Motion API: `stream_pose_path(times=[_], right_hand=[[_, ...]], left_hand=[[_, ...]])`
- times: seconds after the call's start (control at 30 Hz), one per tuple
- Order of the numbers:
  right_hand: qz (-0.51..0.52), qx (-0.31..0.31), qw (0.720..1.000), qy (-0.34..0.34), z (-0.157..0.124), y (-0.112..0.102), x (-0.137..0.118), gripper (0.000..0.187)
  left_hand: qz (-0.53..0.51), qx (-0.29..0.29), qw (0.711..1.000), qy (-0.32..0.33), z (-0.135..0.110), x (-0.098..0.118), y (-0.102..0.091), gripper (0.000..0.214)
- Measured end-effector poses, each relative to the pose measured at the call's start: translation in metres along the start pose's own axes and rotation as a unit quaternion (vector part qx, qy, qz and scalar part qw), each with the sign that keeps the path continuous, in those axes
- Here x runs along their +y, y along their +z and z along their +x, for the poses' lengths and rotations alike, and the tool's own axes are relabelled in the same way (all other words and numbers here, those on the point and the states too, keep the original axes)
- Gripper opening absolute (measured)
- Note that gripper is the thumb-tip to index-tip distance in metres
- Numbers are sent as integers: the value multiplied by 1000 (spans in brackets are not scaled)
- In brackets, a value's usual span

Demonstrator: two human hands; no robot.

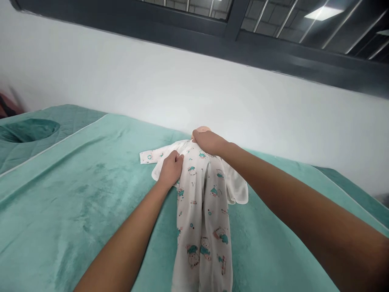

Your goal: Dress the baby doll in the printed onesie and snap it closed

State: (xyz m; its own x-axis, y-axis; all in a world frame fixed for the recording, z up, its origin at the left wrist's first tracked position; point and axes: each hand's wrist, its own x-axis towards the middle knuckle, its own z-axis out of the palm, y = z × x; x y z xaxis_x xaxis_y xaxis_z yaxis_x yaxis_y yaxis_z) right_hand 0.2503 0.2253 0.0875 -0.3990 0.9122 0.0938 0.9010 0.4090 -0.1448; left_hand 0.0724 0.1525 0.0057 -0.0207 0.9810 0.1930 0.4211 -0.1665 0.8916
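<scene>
A doll lies on its back on the bed, most of its head (203, 129) hidden behind my right hand. It wears a white baby shirt (155, 155) with its sleeves spread to both sides. White baby pants (194, 227) with teal and pink animal prints lie over the body and stretch toward me. My left hand (172, 170) is closed on the left edge of the pants, thumb on top. My right hand (209, 142) is bent over the doll's neck and upper chest, fingers curled beside the head; what they grip is hidden.
The teal sheet (100, 194) covers the bed, which stands against a white wall (136, 81). A round face hole (28, 129) lies in the padded part at the left. Above the wall runs a dark window frame (194, 30) with metal bars behind it.
</scene>
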Motion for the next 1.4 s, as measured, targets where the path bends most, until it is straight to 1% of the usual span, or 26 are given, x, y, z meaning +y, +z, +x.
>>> stream_pose_path(times=[0.1,0.2,0.27,0.33,0.4,0.47,0.5,0.57,0.63,0.7,0.73,0.83,0.9,0.93,1.0,1.07,1.1,1.13,1.2,1.3,1.33,1.4], right_hand=[[4,23,1000,20,5,1,-7,11],[10,56,997,44,3,6,-11,9],[13,85,994,65,-5,12,-10,8],[39,131,987,88,-19,20,-5,15],[105,207,967,109,-41,31,2,20],[181,290,930,133,-70,43,9,20],[202,314,916,150,-86,50,12,21],[220,321,903,181,-119,64,16,23],[217,296,912,184,-145,76,18,23],[228,272,916,190,-161,84,16,22],[243,264,912,198,-165,87,15,22],[308,254,888,227,-166,89,14,23],[337,251,876,236,-163,89,17,22],[347,252,870,242,-161,88,20,22],[361,255,860,256,-157,87,25,23],[353,251,861,268,-152,85,30,26],[341,247,866,270,-148,84,32,28],[324,247,873,269,-144,83,33,29],[295,268,879,263,-136,82,34,31],[297,315,871,233,-126,81,34,32],[309,319,868,222,-124,81,34,31],[343,309,862,208,-122,81,36,29]], left_hand=[[-4,31,999,-22,4,-4,0,32],[-15,33,999,-36,7,-7,1,23],[-15,30,999,-21,8,-9,2,11],[15,21,1000,9,7,-9,1,13],[77,-12,996,31,5,-9,0,17],[132,-57,989,40,4,-7,-1,17],[148,-73,985,39,4,-5,-2,16],[157,-86,983,33,3,-2,-3,15],[152,-88,984,23,2,0,-4,16],[145,-94,985,18,1,1,-6,19],[140,-99,985,17,1,1,-6,20],[104,-97,990,12,0,-2,-7,20],[71,-61,995,26,2,-5,-6,19],[62,-33,997,45,5,-6,-4,20],[67,30,992,107,14,-9,-1,22],[95,76,977,178,25,-12,3,21],[111,82,968,209,31,-13,6,21],[127,76,962,231,36,-13,8,21],[153,37,958,239,45,-13,9,20],[151,-43,969,190,50,-10,4,17],[139,-68,973,173,51,-8,0,16],[109,-112,976,149,51,-4,-7,14]])
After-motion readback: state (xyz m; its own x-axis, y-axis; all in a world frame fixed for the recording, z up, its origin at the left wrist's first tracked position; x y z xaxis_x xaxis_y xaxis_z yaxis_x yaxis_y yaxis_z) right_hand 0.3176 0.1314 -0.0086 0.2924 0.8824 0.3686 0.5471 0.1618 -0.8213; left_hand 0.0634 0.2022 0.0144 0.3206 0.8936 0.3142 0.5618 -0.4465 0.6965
